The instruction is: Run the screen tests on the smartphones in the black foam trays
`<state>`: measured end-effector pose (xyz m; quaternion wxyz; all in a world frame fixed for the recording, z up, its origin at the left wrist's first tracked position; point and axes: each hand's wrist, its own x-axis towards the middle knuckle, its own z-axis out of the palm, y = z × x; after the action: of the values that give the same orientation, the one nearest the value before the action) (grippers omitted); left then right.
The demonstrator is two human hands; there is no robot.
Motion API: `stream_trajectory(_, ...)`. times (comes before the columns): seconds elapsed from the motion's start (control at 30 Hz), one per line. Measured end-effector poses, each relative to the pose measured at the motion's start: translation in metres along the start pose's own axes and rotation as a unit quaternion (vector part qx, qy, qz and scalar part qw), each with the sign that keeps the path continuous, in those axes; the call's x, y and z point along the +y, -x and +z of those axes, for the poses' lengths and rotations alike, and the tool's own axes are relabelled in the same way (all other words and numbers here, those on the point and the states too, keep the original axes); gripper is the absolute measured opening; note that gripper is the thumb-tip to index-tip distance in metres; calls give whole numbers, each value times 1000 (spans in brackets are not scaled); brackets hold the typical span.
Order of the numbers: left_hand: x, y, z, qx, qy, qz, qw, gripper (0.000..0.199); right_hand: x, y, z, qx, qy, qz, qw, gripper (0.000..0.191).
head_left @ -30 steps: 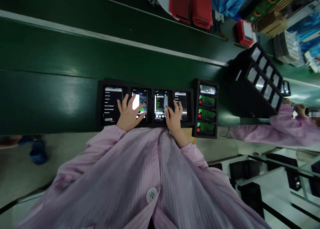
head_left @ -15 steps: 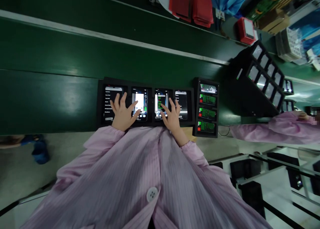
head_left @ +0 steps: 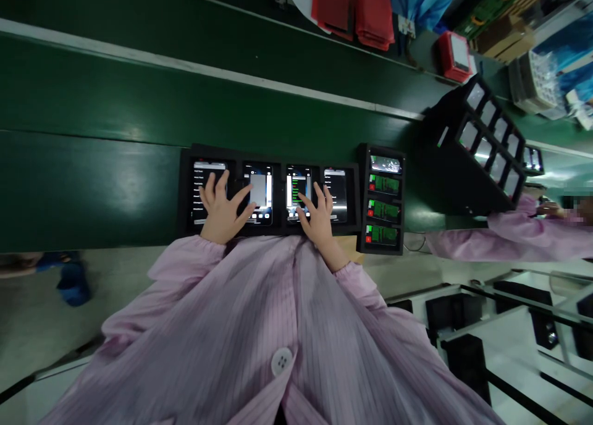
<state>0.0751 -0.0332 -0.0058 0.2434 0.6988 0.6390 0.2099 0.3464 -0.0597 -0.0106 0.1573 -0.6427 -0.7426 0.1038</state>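
Several lit smartphones lie face up in a row in a black tray [head_left: 281, 228] in front of me. My left hand [head_left: 222, 215] is spread over the leftmost smartphone [head_left: 204, 173], its thumb and index finger reaching to the edge of the second smartphone [head_left: 260, 193]. That second screen shows a grey box. Fingers apart, my right hand [head_left: 319, 214] hovers on or just over the third smartphone [head_left: 293, 181], which shows green text lines. Its other fingertips lie by the rightmost smartphone [head_left: 340, 193]. Whether the fingertips touch the glass, I cannot tell.
Right of the tray stands a second black tray [head_left: 402, 196] of phones with mostly green screens. Farther right is a large black stack of trays [head_left: 445, 159] holding phones. Red sleeves [head_left: 374, 16] lie across the green bench [head_left: 92, 97]. A co-worker's pink sleeve [head_left: 463, 244] is at right.
My left hand has shifted slightly left, away from the second smartphone. That phone's white box has turned grey and the screen behind it differs. My right hand has barely moved.
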Motion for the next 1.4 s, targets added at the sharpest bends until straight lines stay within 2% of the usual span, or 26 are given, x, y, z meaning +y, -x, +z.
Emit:
stream_trajectory(0.17, -9, 0, 1, 18, 1, -12, 1000, 55, -1, -1, 1, 4, 6, -5, 1000, 44)
stream_trajectory(0.4, -8, 0, 7, 21, 16, -16, 1000, 55, -1, -1, 1, -3, 10, -3, 1000, 44)
stream_trajectory(0.6, -21, -4, -6, 55, 44, -39, 997, 58, -4, -1, 4, -5, 14, 9, 1000, 43)
stream_trajectory(0.7, -32, -7, -15, 103, 53, -64, 991, 57, -2, 0, 4, 20, 5, 12, 1000, 41)
stream_trajectory(0.8, -41, -8, -26, 152, 45, -94, 983, 56, 9, 0, 2, 49, -4, 24, 999, 38)
stream_trajectory(0.93, -56, -7, -41, 185, 49, -111, 975, 58, 37, -4, -4, 100, -5, 71, 992, 37)
stream_trajectory(1.03, -69, -10, -46, 206, 60, -151, 965, 58, 54, -6, -7, 117, -1, 111, 987, 38)
stream_trajectory(1.17, -81, -17, -43, 206, 80, -212, 952, 55, 64, -10, -3, 138, 21, 109, 984, 40)
stream_trajectory(1.3, -86, -21, -37, 165, 102, -273, 942, 55, 68, -15, 1, 152, 55, 99, 982, 40)
stream_trajectory(1.4, -85, -21, -34, 144, 112, -286, 941, 55, 66, -19, -3, 145, 58, 99, 983, 40)
